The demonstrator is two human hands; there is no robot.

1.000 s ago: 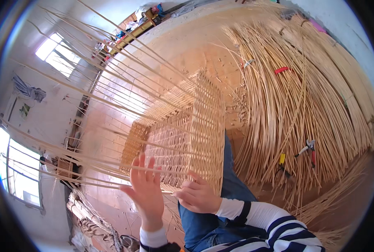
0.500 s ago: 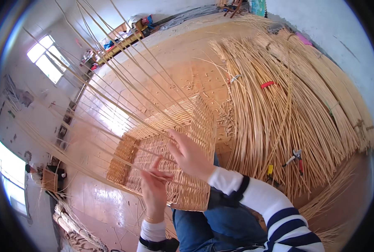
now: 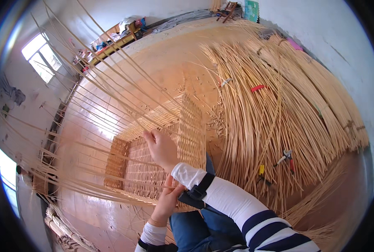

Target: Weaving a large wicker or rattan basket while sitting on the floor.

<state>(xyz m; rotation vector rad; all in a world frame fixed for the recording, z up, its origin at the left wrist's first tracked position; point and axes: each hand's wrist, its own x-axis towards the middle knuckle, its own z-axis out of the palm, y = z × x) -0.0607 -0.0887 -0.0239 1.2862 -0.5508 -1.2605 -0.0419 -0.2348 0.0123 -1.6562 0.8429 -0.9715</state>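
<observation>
- Nearest, blue-clad legs point(image 3: 191, 231) show along the lower edge, and a white sleeve with navy stripes point(image 3: 262, 229) slants in from the lower right.
- The left hand point(image 3: 166, 201) is at the basket's near rim, fingertips beside the lower end of a rod; the right wrist's dark band point(image 3: 201, 187) hides part of it, so I cannot tell whether it grips.
- The right hand point(image 3: 161, 149) is above the basket, fingers closed round a pale rod.
- The wicker basket point(image 3: 195, 126) is just in front of the legs, its open side and inner weave showing; long rods point(image 3: 113, 41) stretch from it toward the upper left.
- To the right, a big heap of loose rods point(image 3: 254, 122) covers the floor, with red-handled shears point(image 3: 286, 158), a yellow-handled tool point(image 3: 261, 170) and a red object point(image 3: 258, 88) on top.
- Between basket and heap, small offcuts point(image 3: 215, 119) are scattered.
- Far off, a wooden bench point(image 3: 119, 41) piled with cloths is by the wall, a bright window point(image 3: 42, 56) to its left and a folding chair point(image 3: 228, 11) to its right.
</observation>
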